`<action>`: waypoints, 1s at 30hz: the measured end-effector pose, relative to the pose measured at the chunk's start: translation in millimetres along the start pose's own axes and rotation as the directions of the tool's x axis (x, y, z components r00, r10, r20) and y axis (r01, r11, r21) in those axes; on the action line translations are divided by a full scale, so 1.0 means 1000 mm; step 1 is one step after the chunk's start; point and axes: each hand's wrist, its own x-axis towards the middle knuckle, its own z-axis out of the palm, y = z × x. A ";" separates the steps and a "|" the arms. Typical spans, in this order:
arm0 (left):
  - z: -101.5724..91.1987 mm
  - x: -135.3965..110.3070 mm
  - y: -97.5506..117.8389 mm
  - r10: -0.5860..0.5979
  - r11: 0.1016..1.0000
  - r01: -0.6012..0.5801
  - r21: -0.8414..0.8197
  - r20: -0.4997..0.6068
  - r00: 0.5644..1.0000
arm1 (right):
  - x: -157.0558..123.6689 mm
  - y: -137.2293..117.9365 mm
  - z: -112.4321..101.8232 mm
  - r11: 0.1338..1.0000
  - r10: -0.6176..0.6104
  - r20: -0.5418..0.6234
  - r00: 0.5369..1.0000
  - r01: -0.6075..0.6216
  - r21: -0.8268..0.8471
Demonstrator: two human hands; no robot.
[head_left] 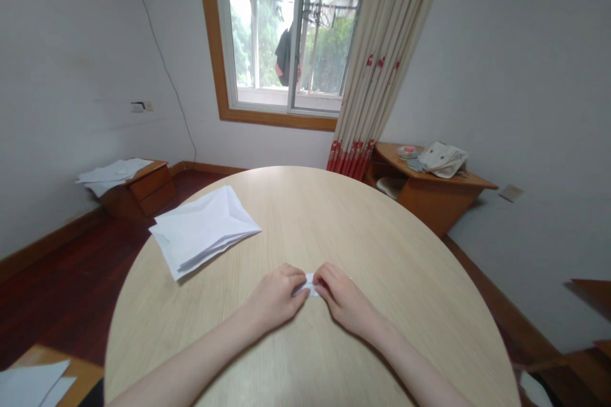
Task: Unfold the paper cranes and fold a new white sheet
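Note:
A small folded piece of white paper [310, 285] lies on the round light-wood table [363, 235], mostly covered by my fingers. My left hand [277, 297] is curled, its fingertips pinching the paper's left end. My right hand [344, 300] is curled too and pinches the right end. Both hands rest on the tabletop, fingertips nearly touching over the paper.
A stack of folded white paper sheets [203, 229] lies on the table's far left. A low wooden cabinet [138, 186] with papers stands at the left wall, a wooden corner desk [429, 187] with a bag at the right. Window and curtain [382, 57] are behind.

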 end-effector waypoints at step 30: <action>0.001 0.010 -0.032 0.125 0.973 -0.110 -0.205 0.063 0.990 | 0.006 0.018 -0.002 0.981 0.195 0.041 0.980 -0.195 -0.008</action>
